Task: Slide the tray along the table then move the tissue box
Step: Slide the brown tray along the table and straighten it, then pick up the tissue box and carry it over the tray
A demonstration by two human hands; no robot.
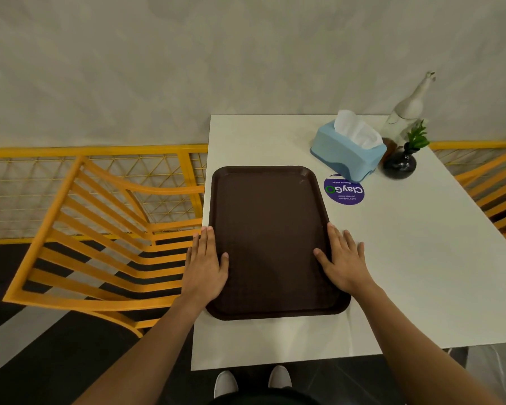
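step: tray slide, likely starting | tray (pixel 268 241) frame centre, at bench (pixel 406 258) left edge | left hand (pixel 206 268) and right hand (pixel 343 264) flat, open, pressing its side rims | tissue box (pixel 345 154) upper right, untouched | next: even two-handed push, then box

Plain grey-beige wall (pixel 158 68) across the whole far side, evenly lit, meeting the far edge of a white rectangular table (pixel 421 273). Beyond the table's left edge an orange slatted chair (pixel 100 244), behind it a low yellow mesh railing (pixel 70 176) along the foot of the wall; more orange slats (pixel 497 206) past the right edge. Dark floor (pixel 41 361) with a pale diagonal stripe (pixel 18 346) below the near-left corner.
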